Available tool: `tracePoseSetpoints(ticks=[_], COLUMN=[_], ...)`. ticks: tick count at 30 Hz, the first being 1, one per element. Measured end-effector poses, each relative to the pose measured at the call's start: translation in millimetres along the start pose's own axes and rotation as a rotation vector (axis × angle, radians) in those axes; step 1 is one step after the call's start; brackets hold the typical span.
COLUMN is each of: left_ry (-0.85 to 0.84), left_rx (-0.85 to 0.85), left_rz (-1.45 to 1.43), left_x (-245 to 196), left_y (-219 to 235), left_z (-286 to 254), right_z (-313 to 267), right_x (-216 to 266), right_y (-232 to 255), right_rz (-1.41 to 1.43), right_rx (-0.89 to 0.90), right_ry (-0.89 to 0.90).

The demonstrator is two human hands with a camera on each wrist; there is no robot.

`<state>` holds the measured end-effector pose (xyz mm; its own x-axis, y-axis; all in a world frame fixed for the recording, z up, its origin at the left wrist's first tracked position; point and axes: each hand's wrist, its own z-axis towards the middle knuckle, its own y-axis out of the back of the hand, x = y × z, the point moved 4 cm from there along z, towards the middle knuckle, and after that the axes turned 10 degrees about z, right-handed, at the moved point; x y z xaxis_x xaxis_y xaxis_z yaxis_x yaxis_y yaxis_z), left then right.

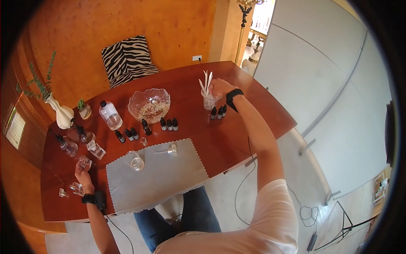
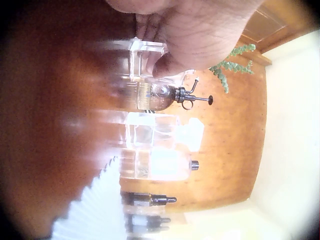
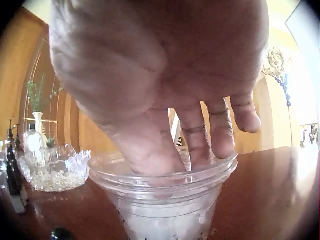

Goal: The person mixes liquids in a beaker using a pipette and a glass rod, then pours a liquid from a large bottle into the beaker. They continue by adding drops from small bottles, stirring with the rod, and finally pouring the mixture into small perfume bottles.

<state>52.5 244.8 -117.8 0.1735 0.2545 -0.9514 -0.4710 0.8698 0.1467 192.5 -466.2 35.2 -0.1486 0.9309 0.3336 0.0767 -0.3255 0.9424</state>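
Note:
At the table's left side, my left hand [image 1: 84, 178] grips a clear square glass bottle [image 1: 85, 162]; in the left wrist view the thumb lies against the glass bottle [image 2: 136, 62]. My right hand [image 1: 223, 87] reaches down into a clear plastic cup [image 1: 209, 102] at the right, from which long white strips [image 1: 204, 83] stick up. In the right wrist view the thumb and nearest fingers dip below the cup's rim [image 3: 165, 182], while the outer fingers hang over it. I cannot tell whether those fingertips pinch anything. Small black-capped bottles [image 1: 219, 111] stand just in front of the cup.
A grey mat [image 1: 156, 182] carries a glass beaker [image 1: 136, 162] and a clear spray top [image 1: 172, 150]. Behind it stand several dark dropper bottles [image 1: 146, 127], a glass bowl [image 1: 135, 106] and a clear bottle [image 1: 111, 116]. Pump bottles [image 1: 67, 147] and a white vase [image 1: 63, 114] are far left.

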Motion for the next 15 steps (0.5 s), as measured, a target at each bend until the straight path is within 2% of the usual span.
tracePoseSetpoints(ticks=[1,4,15], left_ry=[0.0,-0.004,-0.018], left_rx=[-0.004,-0.011,0.006], left_rz=[0.001,-0.008,-0.028], left_x=[-2,-3,3], left_y=[-1,-1,0], left_z=[-1,-2,2], right_z=[4,10,6], right_x=[-4,-11,-15], right_y=[-2,-1,8], right_rz=[0.037,0.128,0.444], right_rx=[0.027,-0.089,-0.117], right_ry=[0.018,0.025,0.01])
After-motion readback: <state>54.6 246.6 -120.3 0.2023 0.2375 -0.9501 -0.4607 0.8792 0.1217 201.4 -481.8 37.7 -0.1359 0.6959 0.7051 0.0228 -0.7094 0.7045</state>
